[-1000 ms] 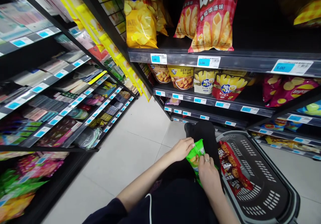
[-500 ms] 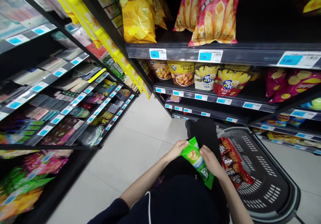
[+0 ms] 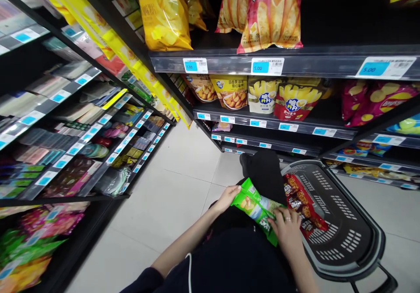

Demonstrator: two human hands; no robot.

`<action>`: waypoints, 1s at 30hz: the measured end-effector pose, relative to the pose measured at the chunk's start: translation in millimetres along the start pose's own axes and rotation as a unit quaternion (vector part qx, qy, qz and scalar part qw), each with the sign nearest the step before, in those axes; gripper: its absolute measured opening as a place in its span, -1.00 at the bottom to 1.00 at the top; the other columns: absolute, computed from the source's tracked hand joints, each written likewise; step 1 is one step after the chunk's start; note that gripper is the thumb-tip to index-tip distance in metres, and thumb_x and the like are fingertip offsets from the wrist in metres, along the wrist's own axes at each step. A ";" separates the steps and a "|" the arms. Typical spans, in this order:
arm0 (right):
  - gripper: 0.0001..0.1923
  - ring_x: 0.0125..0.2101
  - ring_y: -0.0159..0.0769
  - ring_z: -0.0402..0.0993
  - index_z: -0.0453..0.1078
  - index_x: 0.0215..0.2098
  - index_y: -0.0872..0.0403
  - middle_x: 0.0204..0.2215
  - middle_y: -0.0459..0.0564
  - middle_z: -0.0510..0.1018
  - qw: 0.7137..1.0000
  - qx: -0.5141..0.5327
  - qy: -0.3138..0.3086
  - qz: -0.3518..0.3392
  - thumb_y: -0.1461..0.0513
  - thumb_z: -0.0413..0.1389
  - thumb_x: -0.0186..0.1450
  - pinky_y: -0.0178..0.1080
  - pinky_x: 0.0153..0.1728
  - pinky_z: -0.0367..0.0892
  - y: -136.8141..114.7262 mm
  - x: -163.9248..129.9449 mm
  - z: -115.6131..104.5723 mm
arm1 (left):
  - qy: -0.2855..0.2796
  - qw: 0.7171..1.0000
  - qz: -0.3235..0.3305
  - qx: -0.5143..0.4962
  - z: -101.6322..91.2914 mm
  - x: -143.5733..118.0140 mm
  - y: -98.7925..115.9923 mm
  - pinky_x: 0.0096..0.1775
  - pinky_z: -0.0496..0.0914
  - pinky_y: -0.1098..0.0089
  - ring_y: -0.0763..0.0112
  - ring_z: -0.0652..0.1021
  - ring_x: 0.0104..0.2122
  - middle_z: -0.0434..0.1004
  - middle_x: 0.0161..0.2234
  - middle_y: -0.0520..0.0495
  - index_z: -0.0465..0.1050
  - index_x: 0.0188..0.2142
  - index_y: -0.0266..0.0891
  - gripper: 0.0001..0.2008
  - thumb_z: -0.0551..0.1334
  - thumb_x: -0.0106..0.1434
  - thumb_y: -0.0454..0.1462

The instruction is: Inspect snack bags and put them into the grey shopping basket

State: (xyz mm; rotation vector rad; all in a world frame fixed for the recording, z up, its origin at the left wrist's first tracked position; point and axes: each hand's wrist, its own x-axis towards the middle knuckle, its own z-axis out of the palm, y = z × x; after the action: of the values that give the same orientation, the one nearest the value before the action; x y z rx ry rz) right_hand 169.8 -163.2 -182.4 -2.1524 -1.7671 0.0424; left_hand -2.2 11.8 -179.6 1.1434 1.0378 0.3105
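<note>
I hold a green snack bag (image 3: 254, 205) in front of me, low over my dark-clothed legs. My left hand (image 3: 227, 198) pinches its left end. On the bag's right end lies my right hand (image 3: 286, 228), fingers gripping, a ring on one finger. Just right of the bag stands a black shopping basket (image 3: 348, 245) on the floor, with a red snack bag (image 3: 303, 205) lying inside it. The green bag's right end reaches the basket's near rim.
Dark shelves line both sides of a tiled aisle (image 3: 177, 188). On the right, shelves hold yellow chip bags (image 3: 164, 17), red-checked snack bags (image 3: 272, 12) and blue price tags (image 3: 267, 66). The left shelves (image 3: 75, 139) carry small flat goods.
The green bag has turned from upright to lying flatter and longer across my lap. My right hand slid to its right end, close to the basket. The view dipped slightly.
</note>
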 end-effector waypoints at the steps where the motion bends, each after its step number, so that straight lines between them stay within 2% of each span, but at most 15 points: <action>1: -0.85 -0.21 -0.08 0.26 0.33 -0.24 0.07 -0.25 0.10 0.41 0.999 -0.025 -0.010 -0.024 0.24 -0.06 0.31 0.01 -0.17 0.14 -4.6 0.4 -2.7 | 0.002 1.000 0.004 0.010 -1.2 -0.6 -0.7 -0.43 0.24 0.44 0.42 0.38 -0.52 0.43 -0.56 -0.05 0.38 -0.51 -0.36 -0.45 0.15 0.03 0.16; 4: -0.76 -0.22 -0.15 0.27 0.35 -0.27 0.11 -0.31 0.08 0.42 0.997 -0.041 -0.045 -0.046 0.43 -0.10 0.25 -0.04 -0.08 0.09 -14.9 8.8 -11.6 | 0.004 0.999 0.016 0.045 -4.6 -1.4 -2.7 -0.42 0.25 0.42 0.42 0.38 -0.51 0.42 -0.54 -0.05 0.35 -0.50 -0.35 -0.44 0.09 0.07 0.17; 7: -0.79 -0.27 -0.20 0.28 0.35 -0.36 0.07 -0.37 -0.01 0.43 0.996 0.035 -0.077 -0.019 0.40 -0.08 0.27 -0.11 -0.18 0.09 -11.1 23.8 -13.5 | 0.000 0.996 0.032 0.089 -8.3 0.3 -6.3 -0.39 0.28 0.41 0.43 0.39 -0.50 0.41 -0.53 -0.05 0.32 -0.50 -0.33 -0.46 0.03 0.13 0.15; 10: -0.80 -0.28 -0.23 0.29 0.33 -0.38 0.04 -0.37 -0.07 0.43 0.981 0.126 -0.149 -0.017 0.34 -0.08 0.31 -0.17 -0.28 0.09 3.0 40.3 -11.0 | -0.010 0.988 0.050 0.147 -12.9 3.1 -5.4 -0.34 0.32 0.37 0.41 0.40 -0.47 0.40 -0.52 -0.04 0.31 -0.51 -0.32 -0.51 -0.02 0.21 0.06; 12: -0.80 -0.29 -0.25 0.28 0.33 -0.37 0.04 -0.35 -0.07 0.42 0.969 0.163 -0.184 -0.033 0.33 -0.10 0.33 -0.22 -0.31 0.12 11.3 49.0 -10.0 | 0.004 0.980 0.069 0.187 -15.6 3.1 4.0 -0.23 0.33 0.29 0.36 0.41 -0.37 0.42 -0.45 -0.06 0.34 -0.46 -0.31 -0.63 0.02 0.24 -0.05; 14: -0.80 -0.28 -0.26 0.28 0.32 -0.34 0.05 -0.32 -0.04 0.40 0.966 0.175 -0.184 -0.046 0.33 -0.11 0.33 -0.23 -0.30 0.17 14.8 53.5 -10.4 | 0.016 0.962 0.120 0.247 -15.3 0.2 22.0 -0.06 0.26 0.21 0.30 0.39 -0.17 0.43 -0.26 -0.11 0.38 -0.33 -0.28 -0.80 0.06 0.24 -0.21; 15: -0.81 -0.27 -0.25 0.27 0.31 -0.34 0.06 -0.32 -0.02 0.39 0.969 0.172 -0.173 -0.048 0.33 -0.11 0.33 -0.23 -0.30 0.19 14.4 53.8 -11.0 | -0.002 0.942 0.165 0.292 -13.0 -2.3 33.1 0.01 0.20 0.19 0.28 0.34 -0.07 0.42 -0.16 -0.12 0.39 -0.26 -0.25 -0.83 0.06 0.23 -0.29; 16: -0.82 -0.28 -0.25 0.26 0.31 -0.34 0.06 -0.32 -0.01 0.38 0.972 0.166 -0.160 -0.049 0.33 -0.11 0.32 -0.22 -0.29 0.21 12.8 52.7 -11.8 | -0.041 0.913 0.216 0.344 -8.9 -5.3 44.6 0.06 0.16 0.19 0.30 0.31 0.00 0.40 -0.09 -0.12 0.40 -0.20 -0.22 -0.79 0.04 0.22 -0.37; 18: -0.85 -0.27 -0.23 0.26 0.30 -0.36 0.06 -0.31 0.01 0.35 0.978 0.154 -0.132 -0.048 0.33 -0.08 0.30 -0.17 -0.25 0.25 7.2 46.4 -13.4 | -0.162 0.829 0.307 0.438 5.2 -11.8 64.2 0.08 0.17 0.25 0.34 0.33 0.01 0.44 -0.08 -0.08 0.42 -0.16 -0.17 -0.69 0.01 0.21 -0.45; 20: -0.91 -0.17 -0.16 0.25 0.29 -0.35 0.05 -0.20 0.06 0.31 0.985 0.145 -0.084 -0.034 0.31 -0.03 0.27 -0.06 -0.16 0.24 1.6 34.6 -13.5 | -0.240 0.758 0.346 0.498 24.5 -16.9 74.7 0.05 0.20 0.28 0.33 0.38 -0.03 0.48 -0.11 -0.06 0.44 -0.16 -0.15 -0.73 0.07 0.22 -0.40; 22: -0.94 -0.04 -0.02 0.18 0.29 -0.30 0.05 -0.06 0.14 0.23 0.990 0.142 -0.023 0.009 0.24 0.04 0.23 0.07 -0.08 0.19 -1.3 17.6 -10.5 | -0.257 0.712 0.362 0.543 43.9 -19.2 74.7 0.01 0.23 0.27 0.27 0.40 -0.06 0.46 -0.08 -0.08 0.43 -0.13 -0.14 -0.77 0.16 0.19 -0.29; 24: -0.75 -0.03 0.04 0.20 0.26 -0.16 0.08 -0.01 0.22 0.19 0.982 0.167 0.017 0.083 0.16 0.06 0.21 0.09 -0.09 0.22 -1.3 -2.5 -4.0 | -0.252 0.680 0.383 0.572 58.7 -18.5 67.7 -0.03 0.25 0.27 0.23 0.39 -0.05 0.42 -0.03 -0.09 0.43 -0.14 -0.14 -0.75 0.22 0.16 -0.22; 26: -0.59 -0.21 -0.09 0.37 0.16 0.02 0.10 -0.11 0.21 0.30 0.952 0.252 0.015 0.172 0.14 0.02 0.24 -0.04 -0.23 0.34 -0.4 -21.5 4.9 | -0.250 0.658 0.407 0.582 68.0 -15.9 59.1 -0.06 0.25 0.31 0.26 0.38 -0.04 0.41 -0.02 -0.06 0.45 -0.20 -0.14 -0.82 0.20 0.18 -0.25; 28: -0.50 -0.43 -0.26 0.40 0.03 0.13 0.10 -0.32 0.05 0.39 0.893 0.372 0.004 0.254 0.15 -0.03 0.26 -0.20 -0.40 0.37 -0.7 -34.9 13.5 | -0.250 0.637 0.429 0.590 73.8 -12.5 52.7 -0.08 0.25 0.33 0.27 0.39 -0.05 0.46 -0.09 -0.05 0.46 -0.28 -0.17 -0.89 0.17 0.20 -0.30; 30: -0.45 -0.51 -0.32 0.37 0.00 0.15 0.10 -0.47 -0.09 0.37 0.823 0.475 0.022 0.310 0.14 0.00 0.25 -0.26 -0.44 0.35 -2.4 -40.8 20.0 | -0.257 0.617 0.445 0.596 79.2 -9.0 49.4 -0.12 0.26 0.33 0.26 0.41 -0.09 0.50 -0.20 -0.08 0.45 -0.34 -0.20 -0.92 0.17 0.20 -0.34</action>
State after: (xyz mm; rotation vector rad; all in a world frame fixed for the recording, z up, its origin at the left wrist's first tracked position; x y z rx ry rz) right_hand 153.7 -196.8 -208.5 -1.7666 -0.6414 0.8337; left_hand 70.6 -20.1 -129.9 2.7647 -0.1085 -0.0292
